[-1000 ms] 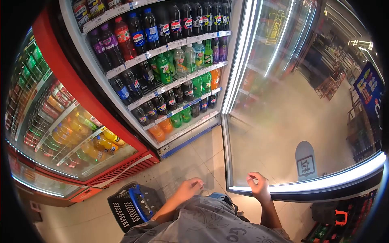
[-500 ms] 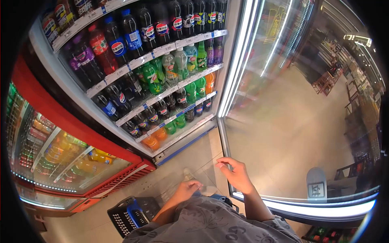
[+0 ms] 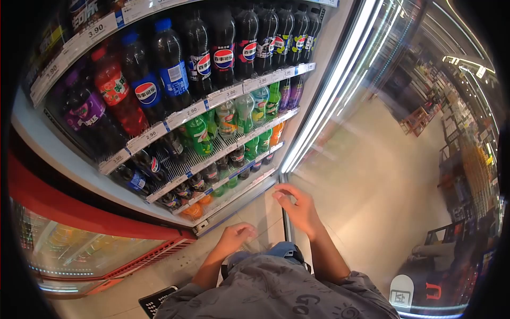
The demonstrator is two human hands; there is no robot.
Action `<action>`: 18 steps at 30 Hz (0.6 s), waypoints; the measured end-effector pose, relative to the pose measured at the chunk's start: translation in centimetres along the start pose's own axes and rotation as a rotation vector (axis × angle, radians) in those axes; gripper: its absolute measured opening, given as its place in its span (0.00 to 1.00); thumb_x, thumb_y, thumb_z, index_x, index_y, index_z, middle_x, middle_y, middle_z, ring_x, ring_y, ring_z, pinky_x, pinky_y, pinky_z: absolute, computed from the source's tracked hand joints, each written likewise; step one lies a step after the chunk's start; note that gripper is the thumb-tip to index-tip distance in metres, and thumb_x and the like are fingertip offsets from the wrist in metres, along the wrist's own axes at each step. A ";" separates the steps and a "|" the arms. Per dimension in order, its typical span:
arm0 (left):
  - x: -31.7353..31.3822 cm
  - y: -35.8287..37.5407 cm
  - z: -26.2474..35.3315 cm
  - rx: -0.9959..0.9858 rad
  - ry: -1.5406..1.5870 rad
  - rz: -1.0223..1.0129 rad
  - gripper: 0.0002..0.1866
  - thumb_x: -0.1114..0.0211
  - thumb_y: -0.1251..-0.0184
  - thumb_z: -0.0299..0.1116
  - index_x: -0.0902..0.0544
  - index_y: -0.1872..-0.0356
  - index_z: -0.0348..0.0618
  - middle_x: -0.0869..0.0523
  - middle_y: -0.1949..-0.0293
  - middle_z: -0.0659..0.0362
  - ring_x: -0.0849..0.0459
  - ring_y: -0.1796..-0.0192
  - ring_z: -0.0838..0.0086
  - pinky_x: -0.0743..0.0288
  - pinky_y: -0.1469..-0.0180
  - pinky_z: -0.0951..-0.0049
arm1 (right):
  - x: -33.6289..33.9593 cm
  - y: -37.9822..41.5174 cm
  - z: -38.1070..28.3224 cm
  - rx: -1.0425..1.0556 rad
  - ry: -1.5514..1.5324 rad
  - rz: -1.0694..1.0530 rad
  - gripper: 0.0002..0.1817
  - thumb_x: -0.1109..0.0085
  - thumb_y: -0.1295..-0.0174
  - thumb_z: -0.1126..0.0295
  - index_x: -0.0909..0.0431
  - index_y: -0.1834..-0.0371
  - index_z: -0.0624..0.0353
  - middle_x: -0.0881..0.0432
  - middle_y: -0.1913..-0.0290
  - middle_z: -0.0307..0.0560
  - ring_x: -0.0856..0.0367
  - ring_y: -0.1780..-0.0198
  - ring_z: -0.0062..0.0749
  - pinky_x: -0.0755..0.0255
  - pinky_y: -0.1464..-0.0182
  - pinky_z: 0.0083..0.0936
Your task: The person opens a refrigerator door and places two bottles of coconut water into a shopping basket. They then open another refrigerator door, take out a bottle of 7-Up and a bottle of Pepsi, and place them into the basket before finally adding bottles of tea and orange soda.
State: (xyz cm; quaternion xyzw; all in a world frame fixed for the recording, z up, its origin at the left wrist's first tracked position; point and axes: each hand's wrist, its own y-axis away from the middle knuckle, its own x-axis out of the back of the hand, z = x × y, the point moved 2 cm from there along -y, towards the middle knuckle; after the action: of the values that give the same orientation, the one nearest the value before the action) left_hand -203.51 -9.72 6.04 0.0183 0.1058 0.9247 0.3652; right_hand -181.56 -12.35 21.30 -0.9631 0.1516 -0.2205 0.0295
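Note:
My left hand (image 3: 236, 237) hangs in front of my body with loosely curled fingers, and nothing shows in it. Farther right, my right hand (image 3: 297, 206) is held out near the lower corner of the open glass door, thumb and fingers apart, holding nothing visible. In front of both hands stands an upright drinks cooler with its shelves in view. Dark cola bottles (image 3: 223, 57) line the upper shelf, beside a red-drink bottle (image 3: 118, 93) and a purple-labelled bottle (image 3: 85, 109). Below them are green soda bottles (image 3: 198, 135). Neither hand touches a bottle.
A second, red-framed cooler (image 3: 106, 223) stands on the left. The glass door (image 3: 340, 101) swings out at the right, with the store aisle seen through it. Part of a black basket (image 3: 154, 300) rests on the floor by my left side.
My view has moved closer to the cooler, so the bottles look larger. Both hands sit slightly farther left and higher in view, and the basket has mostly slipped behind my body.

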 end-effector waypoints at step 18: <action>4.7 0.3 -1.5 0.066 0.219 0.279 0.13 0.43 0.23 0.37 0.18 0.57 0.37 0.15 0.66 0.62 0.18 0.62 0.80 0.22 0.56 0.76 | -6.1 -12.9 1.1 0.130 -0.032 -0.186 0.15 0.37 0.35 0.64 0.18 0.48 0.58 0.12 0.59 0.49 0.14 0.60 0.34 0.25 0.58 0.28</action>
State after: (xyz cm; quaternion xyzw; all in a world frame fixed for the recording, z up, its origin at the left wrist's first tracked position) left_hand -207.33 -7.02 4.44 -0.0559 0.1718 0.9589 0.2189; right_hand -182.74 1.80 19.39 -0.9724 0.0466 -0.2164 0.0736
